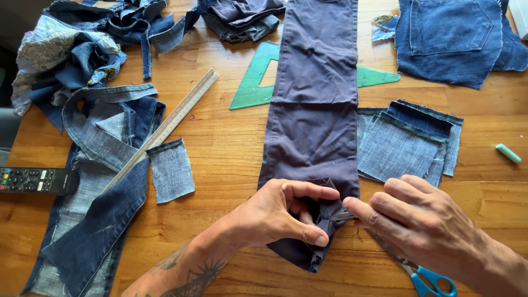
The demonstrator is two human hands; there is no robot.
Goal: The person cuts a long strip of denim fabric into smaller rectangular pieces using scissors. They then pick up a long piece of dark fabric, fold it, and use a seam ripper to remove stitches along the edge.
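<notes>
The left hand (286, 214) pinches a bunched fold at the near end of the long purple-grey fabric strip (316, 110), which runs from 12 to 6 o'clock down the wooden tabletop (231, 148). The right hand (418, 220), fingers curled shut, grips a small metal tool (344, 216) against that fold; its tip sits close to the left thumb and could nick it, or tear the soft woven cloth. Blue-handled scissors (432, 280) lie at 5 o'clock, frayed denim squares (401, 148) at 3.

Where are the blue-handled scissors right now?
In the head view, the scissors lie on the wooden table at the bottom right, partly under the right hand, just right of the dark grey fabric strip.
</notes>
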